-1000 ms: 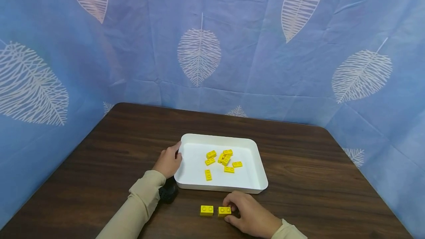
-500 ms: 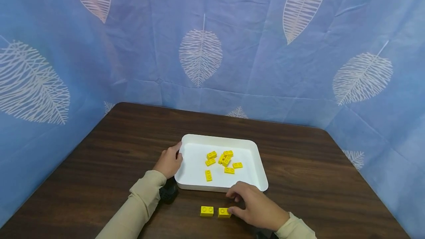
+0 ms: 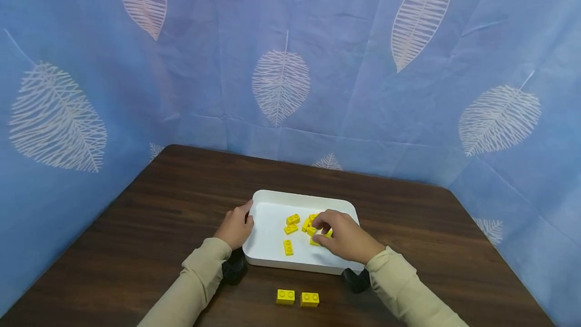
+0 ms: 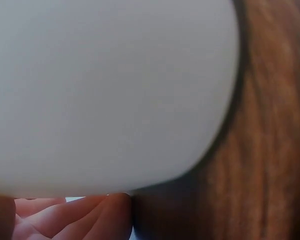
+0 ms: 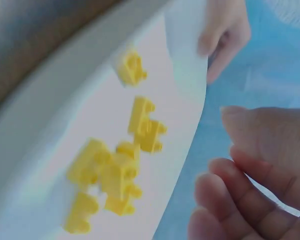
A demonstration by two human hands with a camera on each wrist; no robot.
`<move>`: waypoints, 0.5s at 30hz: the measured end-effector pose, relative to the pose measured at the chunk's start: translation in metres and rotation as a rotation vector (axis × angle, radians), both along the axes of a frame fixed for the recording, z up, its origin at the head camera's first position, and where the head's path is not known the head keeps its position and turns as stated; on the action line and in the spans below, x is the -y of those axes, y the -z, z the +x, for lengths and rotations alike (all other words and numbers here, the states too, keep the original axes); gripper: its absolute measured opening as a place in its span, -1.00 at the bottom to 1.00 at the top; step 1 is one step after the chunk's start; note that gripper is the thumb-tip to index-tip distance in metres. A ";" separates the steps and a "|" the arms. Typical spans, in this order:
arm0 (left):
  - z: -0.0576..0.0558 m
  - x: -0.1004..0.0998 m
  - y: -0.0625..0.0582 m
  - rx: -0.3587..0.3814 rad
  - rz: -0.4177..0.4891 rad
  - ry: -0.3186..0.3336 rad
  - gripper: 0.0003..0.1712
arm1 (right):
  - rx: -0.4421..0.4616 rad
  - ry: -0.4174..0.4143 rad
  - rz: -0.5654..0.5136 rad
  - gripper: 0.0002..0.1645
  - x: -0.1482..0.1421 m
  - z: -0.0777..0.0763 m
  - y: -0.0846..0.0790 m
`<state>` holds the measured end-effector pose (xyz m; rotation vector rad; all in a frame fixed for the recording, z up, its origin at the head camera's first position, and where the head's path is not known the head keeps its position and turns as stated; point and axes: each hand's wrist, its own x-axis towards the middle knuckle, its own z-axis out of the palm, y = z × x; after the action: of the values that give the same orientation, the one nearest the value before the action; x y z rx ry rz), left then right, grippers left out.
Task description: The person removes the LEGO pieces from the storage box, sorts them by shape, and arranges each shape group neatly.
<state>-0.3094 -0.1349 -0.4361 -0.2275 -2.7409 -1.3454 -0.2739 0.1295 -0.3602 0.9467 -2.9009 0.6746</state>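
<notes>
My left hand (image 3: 233,227) holds the left wall of a shallow white tray (image 3: 269,221), thumb over the rim; the left wrist view shows mostly the tray's outer wall (image 4: 120,100) and some curled fingers. Several yellow two-stud toy bricks (image 3: 288,247) lie in the tray, some heaped together. Over the tray's right half hovers my right hand (image 3: 348,237), fingers loosely bent, with nothing between thumb and fingertips (image 5: 229,114). It hides part of the heap in the head view. Two more yellow bricks, a left one (image 3: 285,296) and a right one (image 3: 309,300), sit side by side on the table before the tray.
The dark wooden table (image 3: 181,206) has rounded back corners. A blue cloth (image 3: 345,90) with white leaf prints hangs behind and at both sides. Black wrist devices, such as the one below the right sleeve (image 3: 356,280), stick out near the tray's front.
My right hand has let go of the right brick on the table and moved forward and up over the tray. My left hand stays on the tray wall. The head view has shifted slightly.
</notes>
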 end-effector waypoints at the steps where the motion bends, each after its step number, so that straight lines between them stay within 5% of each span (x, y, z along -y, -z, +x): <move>1: 0.000 0.000 0.000 -0.007 0.006 0.003 -0.44 | 0.001 0.016 0.006 -0.77 0.002 -0.006 -0.001; 15: 0.001 -0.003 0.001 -0.010 0.028 0.011 -0.45 | 0.112 0.063 0.065 -0.81 0.028 -0.077 0.023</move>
<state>-0.3084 -0.1316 -0.4374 -0.2472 -2.7145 -1.3797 -0.3509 0.1012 -0.3835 0.8459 -3.0536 0.6537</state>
